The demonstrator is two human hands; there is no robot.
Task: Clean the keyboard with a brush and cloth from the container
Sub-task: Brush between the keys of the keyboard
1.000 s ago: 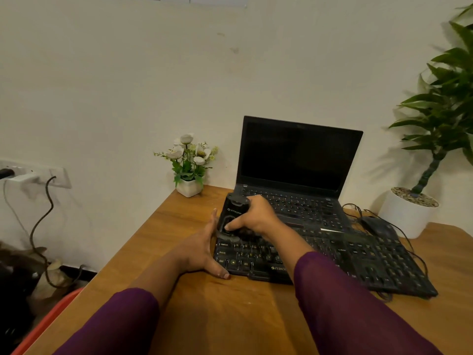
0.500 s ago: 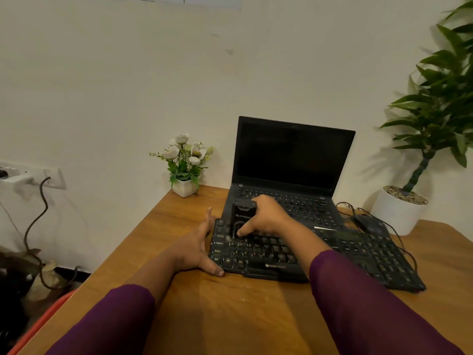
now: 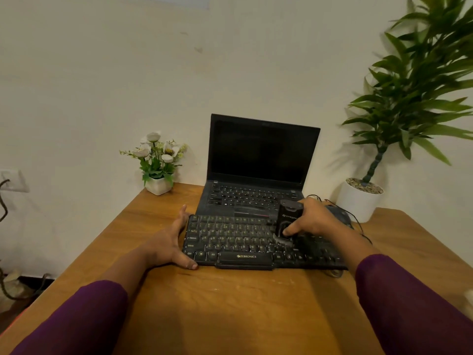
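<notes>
1. Gripping a stubby black brush [image 3: 288, 221] upright, the right hand [image 3: 316, 219] sets its lower end on the black keyboard [image 3: 230, 239], right of the middle of the key rows. The fingers [image 3: 291, 230] are clenched round the brush body.
2. The left hand [image 3: 169, 242] rests against the keyboard's left end. Its fingers [image 3: 182, 213] are straight and released, and the thumb lies at the keyboard's near left corner.
3. The keyboard lies across the wooden surface [image 3: 230, 303], closer to the far edge than the near one. Its back meets the front of an open laptop [image 3: 258, 155] with a dark screen.
4. A corded mouse [image 3: 339, 213] sits just behind the right hand, partly hidden.
5. A small white pot of flowers [image 3: 158, 162] stands at the far left corner, and a tall leafy plant [image 3: 363, 198] at the far right corner.
6. Purple sleeves [image 3: 84, 319] cover both forearms.
</notes>
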